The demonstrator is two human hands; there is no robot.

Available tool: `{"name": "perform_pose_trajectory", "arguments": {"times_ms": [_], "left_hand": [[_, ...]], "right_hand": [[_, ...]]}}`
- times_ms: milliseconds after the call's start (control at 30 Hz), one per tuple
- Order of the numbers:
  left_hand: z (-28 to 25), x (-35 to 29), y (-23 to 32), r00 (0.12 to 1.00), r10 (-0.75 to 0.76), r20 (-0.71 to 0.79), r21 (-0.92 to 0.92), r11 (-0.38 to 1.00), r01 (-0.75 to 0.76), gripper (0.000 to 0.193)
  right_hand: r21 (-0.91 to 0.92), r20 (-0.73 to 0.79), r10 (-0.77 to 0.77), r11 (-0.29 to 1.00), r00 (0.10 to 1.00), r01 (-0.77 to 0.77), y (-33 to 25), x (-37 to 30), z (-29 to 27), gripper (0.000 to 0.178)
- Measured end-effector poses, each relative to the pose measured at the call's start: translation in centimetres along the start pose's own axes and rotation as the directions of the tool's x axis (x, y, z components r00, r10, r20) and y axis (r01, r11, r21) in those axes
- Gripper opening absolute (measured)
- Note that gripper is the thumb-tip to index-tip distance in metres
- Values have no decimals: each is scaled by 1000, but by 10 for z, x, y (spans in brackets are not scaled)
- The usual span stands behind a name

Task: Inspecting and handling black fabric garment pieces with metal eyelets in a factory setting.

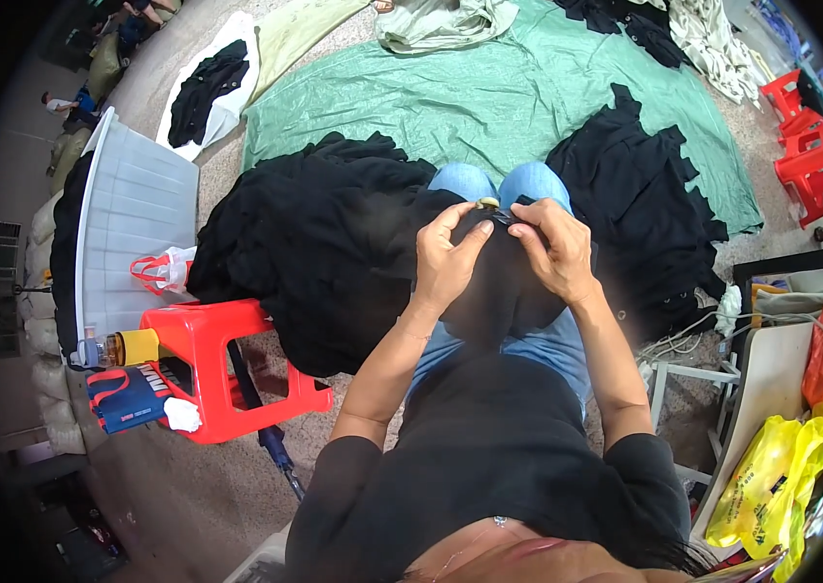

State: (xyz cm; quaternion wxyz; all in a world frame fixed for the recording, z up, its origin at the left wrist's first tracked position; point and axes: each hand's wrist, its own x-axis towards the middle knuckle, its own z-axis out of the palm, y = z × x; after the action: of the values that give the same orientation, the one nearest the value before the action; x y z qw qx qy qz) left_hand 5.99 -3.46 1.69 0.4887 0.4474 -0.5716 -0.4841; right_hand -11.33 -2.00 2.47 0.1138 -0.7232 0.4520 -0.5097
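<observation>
Head view: we pinch an edge of black cloth (501,277) with both hands, above the lap
Our left hand (448,255) and right hand (557,251) sit close together, thumbs nearly closed against fingers on the edge; a small yellowish thing (487,203) at the left is too small to identify. We judge the step as working that edge, calling next for a steady pinch. The cloth looks soft and matte; slumped black heaps (324,243) flank it, near a crinkled green sheet (411,102) and smooth red stool (209,355)

1. I'm seeing the held cloth (497,267) showing black.
2. The garment pile (300,243) is showing black too.
3. The tarpaulin (411,107) is showing green.
4. I'm viewing a red stool (205,360).
</observation>
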Motion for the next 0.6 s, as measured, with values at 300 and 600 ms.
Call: {"name": "perform_pose_trajectory", "arguments": {"times_ms": [300, 600], "left_hand": [[3, -1, 1, 999, 50, 15, 59, 997, -51, 24], [5, -3, 1, 987, 158, 7, 187, 970, -156, 22]], "right_hand": [[39, -10, 15, 999, 1000, -15, 2, -2, 6, 17], [11, 11, 65, 998, 998, -66, 0, -5, 6, 15]]}}
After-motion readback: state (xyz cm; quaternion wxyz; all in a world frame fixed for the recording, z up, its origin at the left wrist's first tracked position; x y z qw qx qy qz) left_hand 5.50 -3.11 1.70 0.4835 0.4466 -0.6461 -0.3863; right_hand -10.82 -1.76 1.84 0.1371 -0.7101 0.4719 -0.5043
